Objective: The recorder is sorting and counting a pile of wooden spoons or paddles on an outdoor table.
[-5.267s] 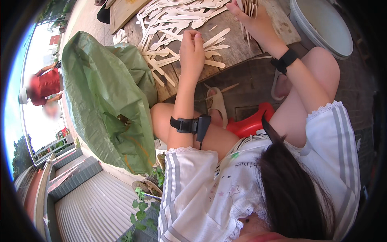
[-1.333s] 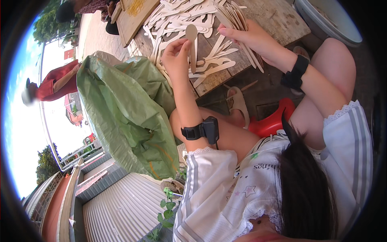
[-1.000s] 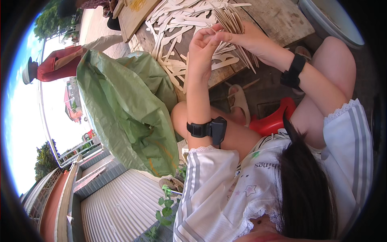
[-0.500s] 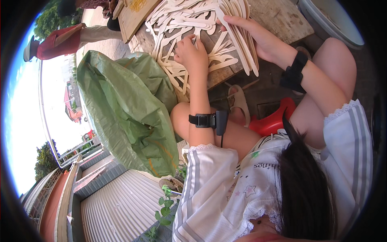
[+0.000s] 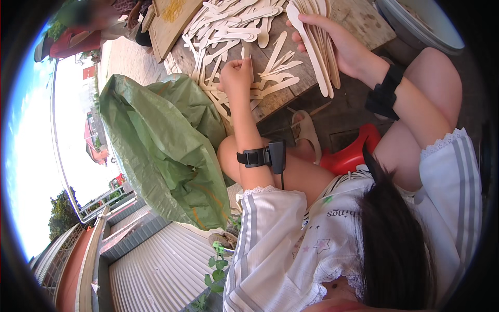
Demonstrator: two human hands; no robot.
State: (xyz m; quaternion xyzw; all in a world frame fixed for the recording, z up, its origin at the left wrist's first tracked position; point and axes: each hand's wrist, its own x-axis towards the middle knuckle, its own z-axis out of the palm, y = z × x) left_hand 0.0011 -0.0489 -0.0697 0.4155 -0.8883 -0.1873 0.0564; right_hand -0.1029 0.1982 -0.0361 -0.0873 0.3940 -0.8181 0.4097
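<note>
My right hand grips a fanned stack of pale wooden spoons, its thumb across the front one, at the right of the table. Lower and to the left, my left hand is closed with thumb and fingers together. A single wooden spoon sticks up from its fingertips, the lower part hidden by the hand. Beyond it a loose pile of wooden spoons covers the table, and several more spoons lie between my two hands.
The worn wooden table ends close to my knees. A green woven sack slumps at its left. A wooden tray stands at the far left, a pale tub at the far right. Below are a red plastic seat and another person far left.
My left hand has closed on a spoon from the pile and shifted slightly left and down. The stack in my right hand has turned a little, its spoons now bunched closer.
</note>
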